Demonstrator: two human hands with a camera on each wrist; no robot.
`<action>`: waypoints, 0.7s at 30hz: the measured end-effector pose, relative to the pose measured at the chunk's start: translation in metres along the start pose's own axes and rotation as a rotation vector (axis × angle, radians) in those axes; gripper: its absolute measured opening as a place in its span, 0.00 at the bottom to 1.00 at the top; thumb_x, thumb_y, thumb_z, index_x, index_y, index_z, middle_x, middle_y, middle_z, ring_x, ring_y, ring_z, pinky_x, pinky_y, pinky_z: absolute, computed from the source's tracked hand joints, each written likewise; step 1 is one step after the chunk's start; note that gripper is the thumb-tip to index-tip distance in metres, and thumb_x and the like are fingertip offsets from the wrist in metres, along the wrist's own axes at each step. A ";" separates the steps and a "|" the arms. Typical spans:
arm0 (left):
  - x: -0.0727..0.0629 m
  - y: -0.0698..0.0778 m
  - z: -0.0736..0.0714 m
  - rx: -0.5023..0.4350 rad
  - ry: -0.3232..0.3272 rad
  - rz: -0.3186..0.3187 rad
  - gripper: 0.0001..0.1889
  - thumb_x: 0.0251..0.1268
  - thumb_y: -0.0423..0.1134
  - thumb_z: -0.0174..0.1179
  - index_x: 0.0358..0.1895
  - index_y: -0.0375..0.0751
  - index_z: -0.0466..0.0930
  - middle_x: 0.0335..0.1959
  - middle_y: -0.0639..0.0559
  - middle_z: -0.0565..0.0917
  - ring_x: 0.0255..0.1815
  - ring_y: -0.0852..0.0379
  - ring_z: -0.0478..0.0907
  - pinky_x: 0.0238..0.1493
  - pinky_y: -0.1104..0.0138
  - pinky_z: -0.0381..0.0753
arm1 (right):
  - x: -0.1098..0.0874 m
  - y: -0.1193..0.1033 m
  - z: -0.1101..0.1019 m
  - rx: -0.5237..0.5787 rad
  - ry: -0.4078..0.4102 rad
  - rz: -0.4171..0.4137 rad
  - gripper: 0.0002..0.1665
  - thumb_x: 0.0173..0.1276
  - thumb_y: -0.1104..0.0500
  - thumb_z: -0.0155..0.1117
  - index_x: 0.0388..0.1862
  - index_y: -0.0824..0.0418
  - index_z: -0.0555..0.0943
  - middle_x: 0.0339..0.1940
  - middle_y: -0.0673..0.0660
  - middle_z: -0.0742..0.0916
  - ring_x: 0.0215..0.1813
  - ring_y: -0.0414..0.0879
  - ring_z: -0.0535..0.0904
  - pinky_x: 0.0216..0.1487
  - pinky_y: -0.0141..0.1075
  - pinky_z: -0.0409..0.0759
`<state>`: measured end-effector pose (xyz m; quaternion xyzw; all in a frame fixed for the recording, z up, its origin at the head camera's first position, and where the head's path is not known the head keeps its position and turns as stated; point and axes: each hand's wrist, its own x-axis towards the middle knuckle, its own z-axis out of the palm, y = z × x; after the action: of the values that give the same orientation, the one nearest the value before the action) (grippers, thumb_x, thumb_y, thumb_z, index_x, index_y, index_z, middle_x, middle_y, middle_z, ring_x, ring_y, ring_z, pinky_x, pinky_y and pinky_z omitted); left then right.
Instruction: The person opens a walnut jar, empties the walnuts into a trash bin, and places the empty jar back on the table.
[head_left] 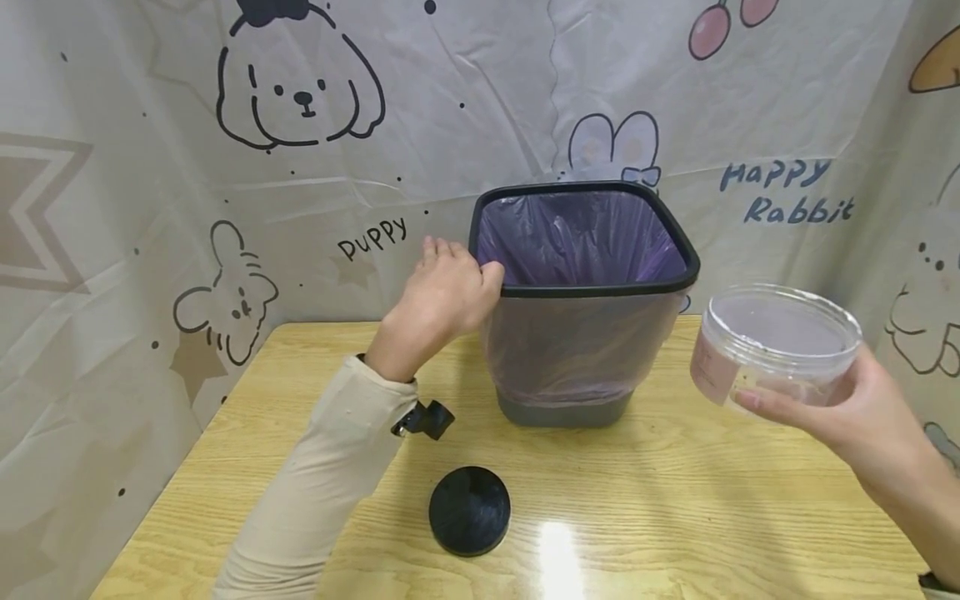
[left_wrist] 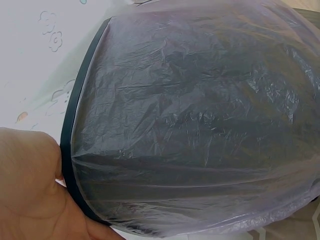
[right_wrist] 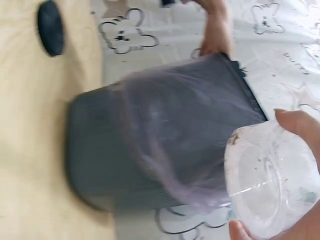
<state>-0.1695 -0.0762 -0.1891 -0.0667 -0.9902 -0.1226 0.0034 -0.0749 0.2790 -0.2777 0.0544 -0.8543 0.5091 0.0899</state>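
A grey trash can (head_left: 562,413) with a black rim (head_left: 600,292) and a thin purple bag lining it stands on the table. My left hand (head_left: 448,287) grips the rim at its left corner, thumb over the edge; the left wrist view shows the hand (left_wrist: 30,185) against the rim from outside. To the right of the can, my right hand (head_left: 832,408) holds a clear, wide plastic jar (head_left: 780,333) without a lid, mouth up and slightly tilted. Small brown specks mark the jar's base (right_wrist: 257,190) in the right wrist view.
A round black lid (head_left: 470,510) lies on the wooden table (head_left: 675,500) in front of the can. Behind and at both sides hangs a pale cloth (head_left: 465,100) with cartoon drawings. A black wrist camera (head_left: 431,419) sits under the left sleeve.
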 end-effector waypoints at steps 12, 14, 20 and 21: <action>0.001 0.001 0.001 -0.002 0.018 0.010 0.36 0.71 0.48 0.28 0.71 0.19 0.48 0.73 0.25 0.48 0.76 0.34 0.38 0.75 0.54 0.44 | -0.039 0.022 0.038 0.078 -0.053 -0.035 0.56 0.53 0.73 0.72 0.75 0.48 0.56 0.61 0.51 0.74 0.55 0.33 0.76 0.45 0.24 0.78; 0.000 0.000 0.001 -0.005 0.016 0.007 0.36 0.72 0.48 0.28 0.71 0.19 0.47 0.73 0.25 0.48 0.76 0.34 0.38 0.75 0.54 0.43 | -0.043 0.029 0.046 0.059 -0.069 -0.014 0.57 0.53 0.72 0.73 0.76 0.47 0.55 0.61 0.50 0.73 0.55 0.33 0.75 0.46 0.23 0.77; 0.000 -0.001 0.003 -0.021 0.014 -0.001 0.36 0.71 0.49 0.28 0.72 0.20 0.47 0.74 0.26 0.47 0.76 0.35 0.38 0.75 0.54 0.43 | -0.057 0.053 0.075 0.098 -0.112 0.050 0.57 0.52 0.70 0.74 0.76 0.52 0.53 0.60 0.48 0.73 0.54 0.32 0.74 0.48 0.22 0.75; 0.000 -0.001 0.003 -0.022 0.016 -0.001 0.36 0.71 0.49 0.29 0.72 0.20 0.47 0.74 0.26 0.47 0.76 0.35 0.38 0.75 0.53 0.44 | -0.060 0.055 0.079 0.100 -0.117 0.062 0.58 0.52 0.69 0.75 0.76 0.52 0.53 0.60 0.49 0.73 0.54 0.31 0.74 0.48 0.23 0.75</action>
<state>-0.1696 -0.0765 -0.1920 -0.0653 -0.9888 -0.1341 0.0106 -0.0341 0.2355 -0.3746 0.0619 -0.8329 0.5496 0.0214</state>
